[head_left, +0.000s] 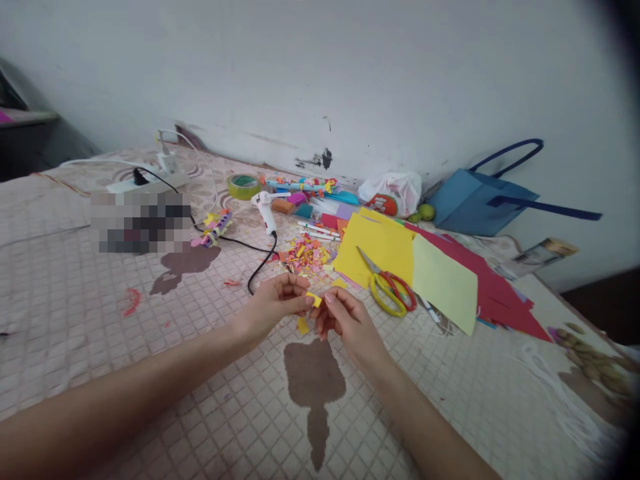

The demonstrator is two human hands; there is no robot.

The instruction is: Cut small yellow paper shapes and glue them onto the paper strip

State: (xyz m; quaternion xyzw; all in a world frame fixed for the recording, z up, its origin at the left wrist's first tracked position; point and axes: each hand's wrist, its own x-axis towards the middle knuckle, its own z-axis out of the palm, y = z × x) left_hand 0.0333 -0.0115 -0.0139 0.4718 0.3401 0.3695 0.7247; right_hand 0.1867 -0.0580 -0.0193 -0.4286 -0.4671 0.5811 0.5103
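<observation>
Between my two hands is a small piece of yellow paper or foam (314, 300). The thumb and fingers of my left hand (277, 303) pinch its left side. My right hand (350, 320) is closed at its right edge, thumb against fingertips; it seems to grip the piece too. Just below, another yellow scrap (303, 325) lies on the patterned cloth (240, 400). Beyond my fingers is a heap of colourful cut scraps (307, 257). Red-and-yellow-handled scissors (395, 290) rest partly on yellow sheets (375, 243) to the right.
A white glue gun (265, 210) with a black cord stands behind the scraps, near a tape roll (244, 187). Left are a decorated craft piece (215, 230) and a power strip (145, 180). Red sheets (480, 287), a blue bag (480, 200) and white string (565, 400) lie right.
</observation>
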